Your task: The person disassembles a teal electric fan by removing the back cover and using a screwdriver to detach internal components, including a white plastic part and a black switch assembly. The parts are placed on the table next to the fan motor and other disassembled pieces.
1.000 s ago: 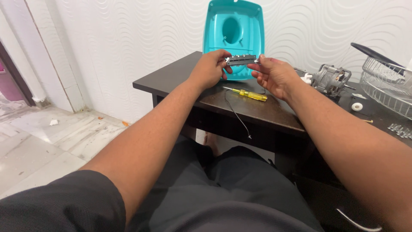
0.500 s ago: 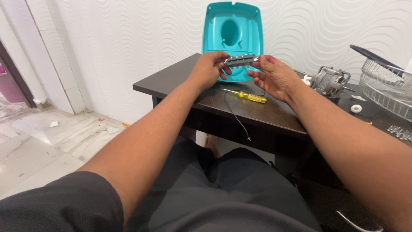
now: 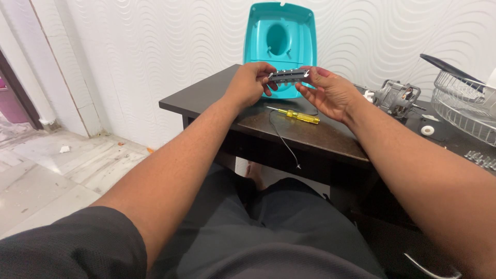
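Note:
I hold a small grey switch block (image 3: 288,76) with a row of metal terminals between both hands, above a dark wooden table (image 3: 206,95). My left hand (image 3: 250,82) pinches its left end. My right hand (image 3: 328,93) holds its right end with thumb and fingertips. Behind the block a teal plastic housing (image 3: 280,36) with an oval hole leans upright against the white wall. A yellow-handled screwdriver (image 3: 295,114) lies on the table just under my hands. A thin black wire (image 3: 283,139) trails off the table's front edge.
An electric motor (image 3: 395,95) sits to the right on the table. Farther right are a wire fan guard (image 3: 462,103), a dark fan blade (image 3: 444,64), a small white ring (image 3: 427,130) and some clear small parts (image 3: 480,157). A tiled floor lies at left.
Both hands with the switch block have shifted slightly; the right hand's fingers have closed in closer around the block's right end. The view has tilted a little.

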